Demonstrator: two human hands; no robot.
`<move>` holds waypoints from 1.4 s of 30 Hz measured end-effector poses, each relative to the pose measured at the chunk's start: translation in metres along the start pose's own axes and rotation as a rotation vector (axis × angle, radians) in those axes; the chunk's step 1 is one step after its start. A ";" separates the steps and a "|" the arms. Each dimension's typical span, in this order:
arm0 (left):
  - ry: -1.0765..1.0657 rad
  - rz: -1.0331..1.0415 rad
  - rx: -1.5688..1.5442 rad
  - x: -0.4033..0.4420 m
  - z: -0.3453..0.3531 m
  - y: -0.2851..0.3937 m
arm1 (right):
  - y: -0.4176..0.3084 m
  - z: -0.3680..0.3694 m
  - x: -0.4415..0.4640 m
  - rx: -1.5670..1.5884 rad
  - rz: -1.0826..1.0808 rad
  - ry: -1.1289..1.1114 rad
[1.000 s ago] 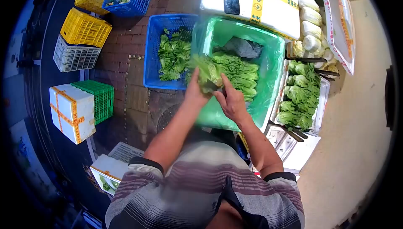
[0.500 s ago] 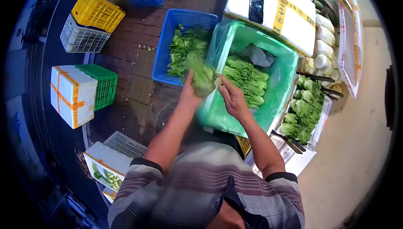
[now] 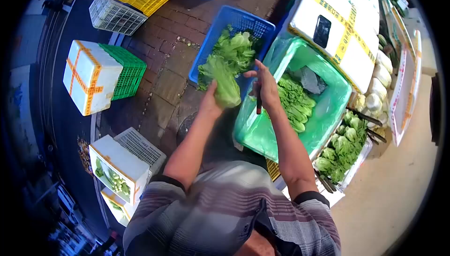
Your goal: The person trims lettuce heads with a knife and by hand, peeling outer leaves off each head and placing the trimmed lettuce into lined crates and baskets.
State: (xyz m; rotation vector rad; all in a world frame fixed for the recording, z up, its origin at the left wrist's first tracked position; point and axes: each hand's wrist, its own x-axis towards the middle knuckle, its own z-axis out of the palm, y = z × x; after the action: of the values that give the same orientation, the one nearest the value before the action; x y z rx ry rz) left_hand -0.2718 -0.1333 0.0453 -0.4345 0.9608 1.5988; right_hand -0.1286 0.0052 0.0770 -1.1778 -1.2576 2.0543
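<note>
My left hand is wrapped round the base of a head of lettuce, whose leaves fan out over the blue crate. More loose green leaves lie inside that crate. To the right, my right hand is apart from the lettuce, with some fingers stretched out. A slim dark knife with a reddish end sits against its palm; the blade cannot be made out. Below that hand stands a box lined with green plastic, holding several lettuce heads and a grey plastic bag.
A phone lies on a taped white foam box at the right. Beyond are cabbages and a tray of leafy greens. Stacked crates and foam boxes stand along the left.
My right hand has drawn away from the base of the lettuce, and the knife now shows in it. The left hand still holds the lettuce. The whole view has shifted.
</note>
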 end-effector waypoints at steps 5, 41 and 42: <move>-0.215 -0.040 -0.092 0.010 -0.017 0.002 | 0.039 0.004 -0.045 -0.359 -0.012 -0.080; -0.138 0.100 0.061 0.008 0.013 -0.006 | 0.057 0.014 -0.053 -0.160 -0.012 0.252; -0.159 0.121 0.075 0.007 0.012 -0.006 | 0.056 0.014 -0.051 -0.184 -0.015 0.233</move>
State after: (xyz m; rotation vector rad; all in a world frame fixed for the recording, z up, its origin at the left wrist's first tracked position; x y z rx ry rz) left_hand -0.2649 -0.1193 0.0454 -0.1964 0.9366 1.6731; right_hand -0.1105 -0.0652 0.0527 -1.4389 -1.3562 1.7599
